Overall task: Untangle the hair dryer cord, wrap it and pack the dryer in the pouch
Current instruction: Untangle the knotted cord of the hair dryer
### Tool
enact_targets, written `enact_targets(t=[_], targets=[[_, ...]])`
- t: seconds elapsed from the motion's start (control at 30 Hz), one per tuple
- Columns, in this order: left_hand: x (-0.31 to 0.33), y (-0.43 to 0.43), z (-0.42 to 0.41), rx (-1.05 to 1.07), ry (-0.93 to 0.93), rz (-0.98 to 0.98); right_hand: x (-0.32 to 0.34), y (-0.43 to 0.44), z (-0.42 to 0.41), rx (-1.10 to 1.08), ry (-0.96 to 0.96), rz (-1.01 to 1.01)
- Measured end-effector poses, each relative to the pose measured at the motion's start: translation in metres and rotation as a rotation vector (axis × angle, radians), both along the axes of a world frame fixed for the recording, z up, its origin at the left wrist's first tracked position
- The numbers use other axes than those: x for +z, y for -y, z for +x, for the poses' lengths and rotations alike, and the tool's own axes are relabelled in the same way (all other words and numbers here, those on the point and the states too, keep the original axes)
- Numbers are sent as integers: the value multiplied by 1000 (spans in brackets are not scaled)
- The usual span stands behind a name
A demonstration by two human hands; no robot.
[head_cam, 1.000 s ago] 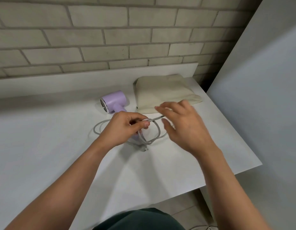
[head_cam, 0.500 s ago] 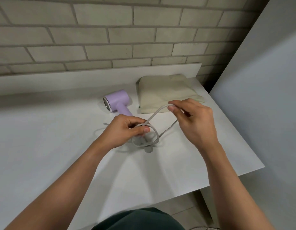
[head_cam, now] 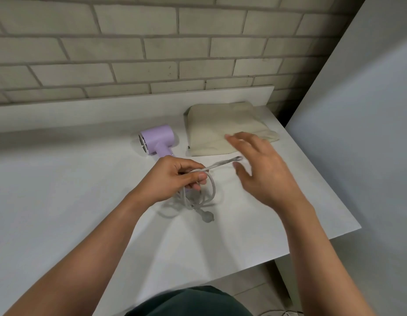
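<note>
A lilac hair dryer (head_cam: 157,139) lies on the white table (head_cam: 61,190), its handle running under my left hand (head_cam: 175,179). That hand grips a bundle of grey cord (head_cam: 211,188) coiled in loops, with the plug (head_cam: 207,217) resting on the table below. A short doubled loop of cord sticks out to the right of the fist. My right hand (head_cam: 261,172) hovers just right of that loop with fingers spread, holding nothing. The beige cloth pouch (head_cam: 216,131) lies flat behind it.
A brick wall with a white ledge (head_cam: 129,103) runs along the back. A grey panel (head_cam: 357,133) stands at the right, close to the table's right edge. Floor shows below the table's front right corner.
My right hand has let go of the cord strand it was pulling and opened. The coil under my left hand has gained loops and the loose strand is shorter.
</note>
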State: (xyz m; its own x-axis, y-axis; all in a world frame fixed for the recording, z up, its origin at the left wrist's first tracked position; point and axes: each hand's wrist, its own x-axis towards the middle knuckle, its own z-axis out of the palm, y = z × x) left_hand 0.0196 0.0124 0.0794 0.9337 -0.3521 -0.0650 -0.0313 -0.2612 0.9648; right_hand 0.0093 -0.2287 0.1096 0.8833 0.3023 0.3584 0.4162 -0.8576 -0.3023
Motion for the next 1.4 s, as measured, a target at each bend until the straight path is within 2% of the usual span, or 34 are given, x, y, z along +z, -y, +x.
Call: enact_targets(t=[0.13, 0.37, 0.47, 0.63, 0.8, 0.97, 1.17, 1.4], targets=[[2, 3, 2, 5, 70, 63, -6, -27, -3, 166, 20, -88], [1, -1, 3, -11, 43, 84, -11, -29, 3, 68, 8, -134], [3, -3, 3, -24, -6, 61, -10, -26, 3, 4, 47, -61], [-2, 1, -1, -98, -66, 37, 1, -18, 10, -68, 199, 223], [-1, 4, -2, -53, -52, 8, 10, -6, 15, -108, 223, 282], [2, 5, 1, -4, 10, 57, 9, 4, 13, -132, 98, 151], [2, 9, 2, 5, 56, 100, 8, -23, -3, 183, 69, -131], [4, 4, -4, 13, 43, 96, 4, -17, 6, -2, 108, -91]])
